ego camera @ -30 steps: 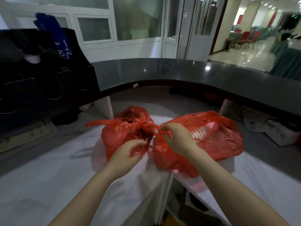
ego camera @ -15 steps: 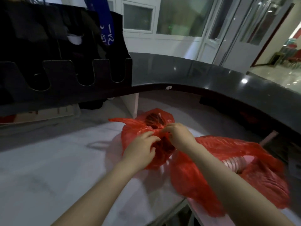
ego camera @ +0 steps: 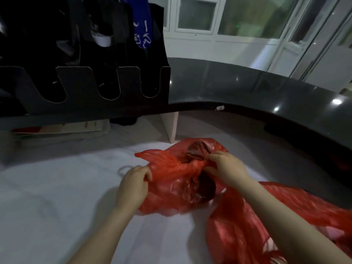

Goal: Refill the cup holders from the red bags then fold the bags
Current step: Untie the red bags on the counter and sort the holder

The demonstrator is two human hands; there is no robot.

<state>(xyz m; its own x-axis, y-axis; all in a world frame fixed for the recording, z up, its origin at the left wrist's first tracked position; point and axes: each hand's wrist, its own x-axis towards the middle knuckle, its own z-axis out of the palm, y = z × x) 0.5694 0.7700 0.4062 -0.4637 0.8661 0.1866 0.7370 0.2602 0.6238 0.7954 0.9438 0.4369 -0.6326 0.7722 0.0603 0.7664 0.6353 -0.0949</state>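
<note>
The red bag point(ego camera: 167, 189) lies on the white bench point(ego camera: 57, 197), below and in front of the black cup holder point(ego camera: 91, 92). The left hand point(ego camera: 135, 184) pinches the bag's left edge, its grip closed on the thin plastic. The right hand point(ego camera: 226, 168) pinches the bunched top, its grip closed there too. The bag looks thin, soft and crinkly. It should be light and a bit slippery, and it might tear if pulled hard. The bunched top or the handles look like the best places to hold, so the mouth can be pulled open. Something dark and round sits inside, but I cannot tell what it is. A second bag point(ego camera: 285, 212) lies just beside it on the right, partly behind the right arm and cut off at the edge. The holder's slots are too dark to show how full they are.
</note>
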